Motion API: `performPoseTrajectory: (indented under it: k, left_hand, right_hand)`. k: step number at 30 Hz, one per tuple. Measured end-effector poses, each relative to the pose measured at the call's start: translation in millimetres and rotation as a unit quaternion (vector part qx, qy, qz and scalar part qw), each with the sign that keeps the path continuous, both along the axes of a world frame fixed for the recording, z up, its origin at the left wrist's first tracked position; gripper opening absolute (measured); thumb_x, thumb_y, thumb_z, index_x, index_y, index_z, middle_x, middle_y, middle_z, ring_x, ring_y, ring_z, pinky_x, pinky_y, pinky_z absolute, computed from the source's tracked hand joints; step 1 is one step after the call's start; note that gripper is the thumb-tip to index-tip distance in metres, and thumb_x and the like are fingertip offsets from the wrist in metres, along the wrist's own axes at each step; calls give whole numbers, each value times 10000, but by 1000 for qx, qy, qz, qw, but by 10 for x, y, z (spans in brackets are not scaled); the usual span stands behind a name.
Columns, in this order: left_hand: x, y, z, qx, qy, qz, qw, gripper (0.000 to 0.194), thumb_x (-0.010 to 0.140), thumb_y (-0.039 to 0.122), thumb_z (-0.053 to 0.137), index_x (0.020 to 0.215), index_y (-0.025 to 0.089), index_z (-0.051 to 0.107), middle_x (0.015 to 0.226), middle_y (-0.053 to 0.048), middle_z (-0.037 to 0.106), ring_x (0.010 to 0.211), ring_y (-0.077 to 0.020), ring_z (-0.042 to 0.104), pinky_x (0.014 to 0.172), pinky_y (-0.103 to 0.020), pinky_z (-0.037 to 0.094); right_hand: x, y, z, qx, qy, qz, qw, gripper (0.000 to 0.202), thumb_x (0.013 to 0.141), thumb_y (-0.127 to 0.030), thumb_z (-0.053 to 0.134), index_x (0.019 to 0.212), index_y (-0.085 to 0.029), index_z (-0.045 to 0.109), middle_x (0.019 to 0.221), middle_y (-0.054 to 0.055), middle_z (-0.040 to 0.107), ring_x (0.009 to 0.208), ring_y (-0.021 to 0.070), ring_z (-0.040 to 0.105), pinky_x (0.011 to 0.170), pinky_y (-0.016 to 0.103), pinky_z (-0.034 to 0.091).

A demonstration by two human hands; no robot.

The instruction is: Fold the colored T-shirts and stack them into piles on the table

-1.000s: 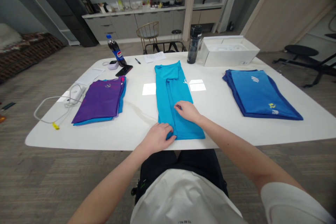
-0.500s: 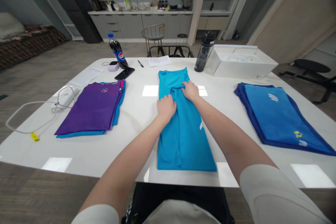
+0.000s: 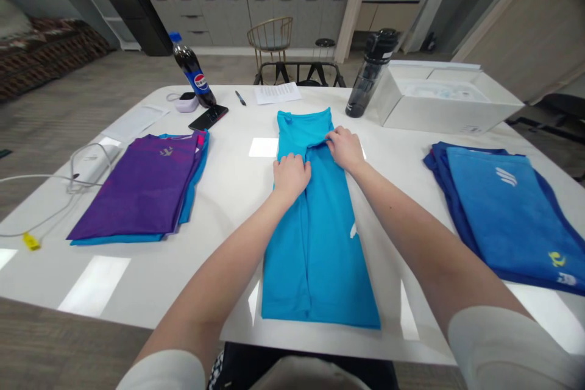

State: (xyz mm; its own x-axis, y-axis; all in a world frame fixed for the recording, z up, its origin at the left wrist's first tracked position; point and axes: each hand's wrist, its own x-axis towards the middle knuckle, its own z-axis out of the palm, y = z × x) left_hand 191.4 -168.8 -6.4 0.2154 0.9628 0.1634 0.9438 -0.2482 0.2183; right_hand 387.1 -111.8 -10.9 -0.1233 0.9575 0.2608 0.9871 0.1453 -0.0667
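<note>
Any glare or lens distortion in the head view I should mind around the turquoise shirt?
Head view: a bright glare patch on the white table beside the turquoise shirt, more along the near edge; wide-angle stretch leans the cola bottle and dark tumbler outward; top-right corner darkened; left hand and right hand readable.

A Pepsi emblem [image 3: 200, 81] marks the cola bottle [image 3: 186, 60] near the far left corner of the table [image 3: 233, 195]; other lettering is illegible.
</note>
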Motion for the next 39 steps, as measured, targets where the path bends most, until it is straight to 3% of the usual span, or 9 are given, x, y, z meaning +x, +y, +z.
performPoseTrajectory:
  k: [7,11,15,20,26,29,32,35,39]
  left_hand:
    - [-320,-321,-185,22,-45,-162,985,321,1030,216,420,1284,148,603,1322,-141,608,1198,-244,579,1032,-362,439]
    - [-450,-686,-87,6,25,-156,987,303,1016,355,496,1194,161,646,1245,-143,645,1169,-291,583,995,-413,443]
    - [-398,-928,-22,9,68,-79,995,373,1001,454,494,1100,139,669,1116,-174,682,1110,-328,612,945,-447,445]
    - [-323,-942,14,-25,74,-65,995,334,1018,275,399,1084,102,678,1023,-182,717,1009,-311,683,893,-426,465]
    - [-275,-942,72,-37,14,-95,995,388,1054,340,354,1087,144,687,1065,-156,719,1011,-287,694,870,-400,512]
    - [-360,-1021,-27,-25,0,-183,983,374,1046,281,369,1226,142,666,1271,-165,664,1184,-270,634,1002,-401,491]
    - [-529,-1174,-182,-19,-10,-264,964,511,1052,348,386,1511,133,457,1541,-167,491,1416,-255,473,1166,-401,387]
    - [-671,-1369,-294,-24,24,-261,965,631,1057,489,343,1599,167,333,1655,-133,334,1535,-295,295,1254,-498,247]
    - [-706,-1576,-305,-32,51,-229,972,681,1038,587,318,1622,238,293,1679,-88,280,1564,-332,205,1262,-596,148]
  right_hand:
    - [-81,-268,-127,-25,4,-36,999,429,1022,-265,394,1405,-208,578,1331,185,570,1167,353,496,931,496,399]
    - [-237,-549,-125,-1,20,-20,1000,428,1024,-288,418,1421,-217,559,1310,181,588,1161,357,511,934,492,384]
    - [-419,-914,-87,-1,70,37,997,339,1034,-304,442,1279,-193,649,1219,153,646,1116,305,569,913,415,397]
    - [-618,-1357,7,-58,105,105,987,236,1017,-324,517,1036,-209,722,1010,78,705,945,228,631,811,323,411]
    - [-517,-1599,88,-54,134,54,988,207,1005,-305,540,1072,-214,713,1007,63,703,896,201,634,791,299,430]
    - [-431,-1722,73,-66,130,39,989,229,1014,-311,528,1130,-214,700,1040,68,696,906,200,637,813,298,439]
    - [-399,-1907,17,-65,106,60,990,308,1036,-362,499,1255,-222,662,1148,94,665,990,216,630,851,311,437]
    - [-408,-2088,-48,-70,56,84,992,420,1044,-473,466,1388,-277,606,1220,115,619,1106,262,583,905,358,416]
    - [-440,-2210,-77,-79,3,82,994,494,1038,-563,414,1462,-355,560,1253,125,586,1129,297,530,949,424,378]
